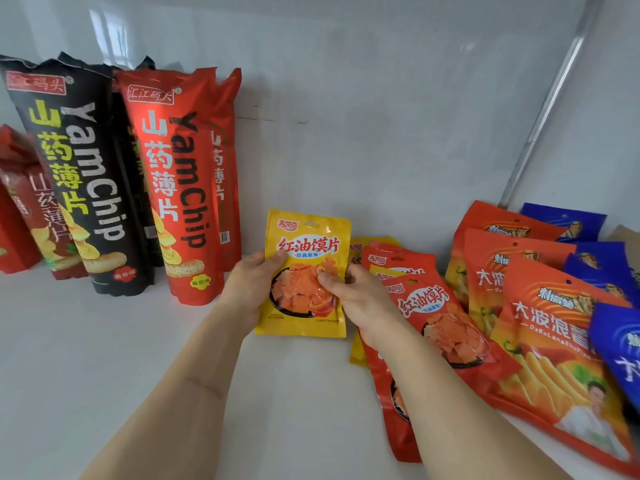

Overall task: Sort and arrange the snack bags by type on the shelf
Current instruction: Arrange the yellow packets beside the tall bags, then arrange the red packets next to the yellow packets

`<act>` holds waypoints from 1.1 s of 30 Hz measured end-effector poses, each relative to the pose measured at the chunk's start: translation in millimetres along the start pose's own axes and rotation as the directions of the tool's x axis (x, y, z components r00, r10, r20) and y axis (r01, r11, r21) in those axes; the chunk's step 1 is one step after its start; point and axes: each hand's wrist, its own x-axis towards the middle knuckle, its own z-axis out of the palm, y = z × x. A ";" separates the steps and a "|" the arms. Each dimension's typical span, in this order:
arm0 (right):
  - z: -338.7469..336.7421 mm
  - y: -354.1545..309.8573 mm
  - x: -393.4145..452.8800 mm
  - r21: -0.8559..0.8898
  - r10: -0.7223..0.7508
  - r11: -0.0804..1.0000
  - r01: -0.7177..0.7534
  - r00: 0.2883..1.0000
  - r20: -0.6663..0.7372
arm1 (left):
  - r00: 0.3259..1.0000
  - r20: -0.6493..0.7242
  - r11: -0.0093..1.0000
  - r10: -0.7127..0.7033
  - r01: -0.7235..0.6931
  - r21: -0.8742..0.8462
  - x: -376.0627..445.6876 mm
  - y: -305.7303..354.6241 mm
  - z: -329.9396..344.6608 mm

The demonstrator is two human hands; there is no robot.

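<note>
Both hands hold a yellow snack bag (306, 271) upright on the white shelf (104, 341): left hand (251, 285) at its left edge, right hand (353, 296) pinching its front, tall yam chip bags (173, 185) standing at left

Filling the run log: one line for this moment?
left hand: grips yellow bag | right hand: grips same | bag: upright on shelf

Left hand (247, 289): mine, bare, no ring, no glove.
Right hand (356, 299): mine, bare too, short plain nails.
Forearms: both uncovered, no sleeve, watch or band showing.
</note>
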 end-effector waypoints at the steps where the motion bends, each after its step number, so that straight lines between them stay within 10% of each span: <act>1: 0.3 -0.9 -0.2 -0.032 -0.012 0.999 0.012 1.000 0.010 | 1.000 -0.010 1.000 0.007 -0.007 0.024 1.5 1.8 -0.5; 16: 24.0 -1.1 28.2 0.180 0.109 0.977 -0.115 0.993 0.044 | 0.979 -0.124 0.964 0.159 -0.127 0.236 2.8 14.3 -17.6; 22: 33.5 0.6 39.0 0.245 0.149 0.957 -0.158 0.987 0.054 | 0.867 -0.197 0.714 0.458 -0.228 0.662 -1.9 24.4 -15.3; 25: 42.2 5.0 47.4 0.208 0.188 0.960 -0.186 0.982 0.009 | 0.784 -0.200 0.626 0.588 -0.284 0.726 -4.3 23.0 -12.7; 33: 58.1 -1.3 58.7 -0.173 0.087 0.980 -0.104 0.991 -0.100 | 0.822 -0.093 0.543 0.562 -0.282 0.791 2.9 3.1 -10.9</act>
